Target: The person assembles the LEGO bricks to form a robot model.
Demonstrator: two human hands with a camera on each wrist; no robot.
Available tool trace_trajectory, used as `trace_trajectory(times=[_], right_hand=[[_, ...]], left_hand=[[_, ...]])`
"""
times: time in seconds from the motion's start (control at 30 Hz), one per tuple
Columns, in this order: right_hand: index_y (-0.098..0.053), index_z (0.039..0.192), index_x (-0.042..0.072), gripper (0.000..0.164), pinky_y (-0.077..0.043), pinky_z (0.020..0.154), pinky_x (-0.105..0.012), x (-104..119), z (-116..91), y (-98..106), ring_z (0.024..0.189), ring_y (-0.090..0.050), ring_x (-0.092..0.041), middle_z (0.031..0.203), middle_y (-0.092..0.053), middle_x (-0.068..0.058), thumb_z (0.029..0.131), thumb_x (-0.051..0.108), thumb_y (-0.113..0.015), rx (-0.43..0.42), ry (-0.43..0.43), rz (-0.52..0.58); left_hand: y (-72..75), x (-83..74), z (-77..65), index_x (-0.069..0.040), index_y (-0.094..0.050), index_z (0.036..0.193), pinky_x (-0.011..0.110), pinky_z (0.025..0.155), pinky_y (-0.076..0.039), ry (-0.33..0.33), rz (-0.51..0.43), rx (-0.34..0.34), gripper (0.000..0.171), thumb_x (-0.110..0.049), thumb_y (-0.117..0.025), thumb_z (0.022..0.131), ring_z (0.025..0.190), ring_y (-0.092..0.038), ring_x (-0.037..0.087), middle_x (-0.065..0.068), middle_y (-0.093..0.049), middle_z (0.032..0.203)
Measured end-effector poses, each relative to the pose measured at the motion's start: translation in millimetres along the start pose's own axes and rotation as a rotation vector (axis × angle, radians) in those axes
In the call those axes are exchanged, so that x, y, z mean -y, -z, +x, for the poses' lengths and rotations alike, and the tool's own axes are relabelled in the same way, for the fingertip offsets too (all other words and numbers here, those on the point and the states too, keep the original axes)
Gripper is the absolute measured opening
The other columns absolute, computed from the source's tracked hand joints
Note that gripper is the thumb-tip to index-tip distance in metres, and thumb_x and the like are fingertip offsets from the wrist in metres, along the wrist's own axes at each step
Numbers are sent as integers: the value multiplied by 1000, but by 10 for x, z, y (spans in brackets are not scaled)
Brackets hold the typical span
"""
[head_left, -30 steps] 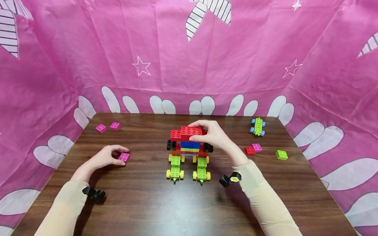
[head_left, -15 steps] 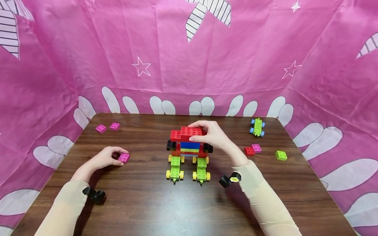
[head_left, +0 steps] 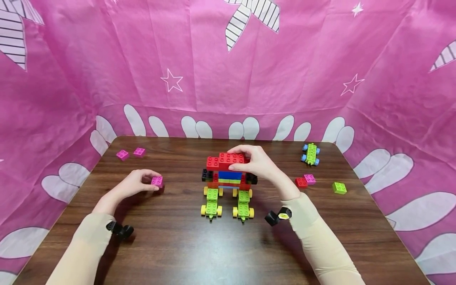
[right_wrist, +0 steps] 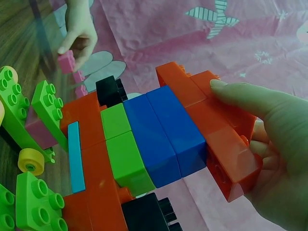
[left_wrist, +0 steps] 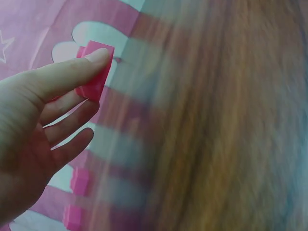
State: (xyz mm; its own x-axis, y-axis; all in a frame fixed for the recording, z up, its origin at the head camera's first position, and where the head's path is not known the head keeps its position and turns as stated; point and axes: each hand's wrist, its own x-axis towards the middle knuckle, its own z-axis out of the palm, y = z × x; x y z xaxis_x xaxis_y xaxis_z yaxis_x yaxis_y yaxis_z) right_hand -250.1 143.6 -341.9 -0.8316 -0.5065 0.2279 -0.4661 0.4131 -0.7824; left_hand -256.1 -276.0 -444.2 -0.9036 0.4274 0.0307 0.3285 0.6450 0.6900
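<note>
A pink toy brick (head_left: 157,181) is pinched between the thumb and fingers of my left hand (head_left: 137,183), just above the table on the left. In the left wrist view the thumb lies across that pink brick (left_wrist: 98,79). At the table's middle stands a brick figure (head_left: 229,174) with a red top, blue and green middle, black side bricks and green wheeled feet (head_left: 244,204). My right hand (head_left: 258,163) grips its red top from the right. Seen from the right wrist, the thumb presses on the red bricks (right_wrist: 192,96), above the blue ones (right_wrist: 163,137).
Two pink bricks (head_left: 139,152) lie at the back left. At the right are a red brick (head_left: 301,182), a pink brick (head_left: 309,179), a green brick (head_left: 339,187) and a green wheeled base (head_left: 311,154) with blue wheels. A pink curtain (head_left: 228,79) surrounds the table.
My left hand has moved a little right and away from me, carrying the pink brick with it. The right hand and the brick figure have stayed in place.
</note>
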Motion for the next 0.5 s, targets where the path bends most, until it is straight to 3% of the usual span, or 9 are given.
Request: trace_trajectory(times=[0.1,0.37,0.5], right_hand=[[-65,118,9,42,-54,74,-33,8,2,7,84,-65,-17,108,-70,-7,80,19,-79,14,0,-17],[-65,120,10,45,-53,77,-32,71,41,21,87,-64,-15,109,-70,-4,79,20,-80,51,28,-94],[-65,120,10,45,-52,85,-34,108,66,14,97,-63,-15,112,-69,-3,79,23,-79,52,39,-131]], left_hand=[[-18,-75,58,-1,-66,115,43,85,-53,-15,5,-39,41,-22,-78,81,98,-66,28,14,-69,108],[-40,-373,194,-5,-68,113,46,92,-48,-89,32,-113,40,-24,-80,80,103,-62,23,8,-71,107],[-51,-537,261,-5,-68,113,47,91,-50,-136,19,-155,39,-22,-79,80,102,-63,24,9,-71,107]])
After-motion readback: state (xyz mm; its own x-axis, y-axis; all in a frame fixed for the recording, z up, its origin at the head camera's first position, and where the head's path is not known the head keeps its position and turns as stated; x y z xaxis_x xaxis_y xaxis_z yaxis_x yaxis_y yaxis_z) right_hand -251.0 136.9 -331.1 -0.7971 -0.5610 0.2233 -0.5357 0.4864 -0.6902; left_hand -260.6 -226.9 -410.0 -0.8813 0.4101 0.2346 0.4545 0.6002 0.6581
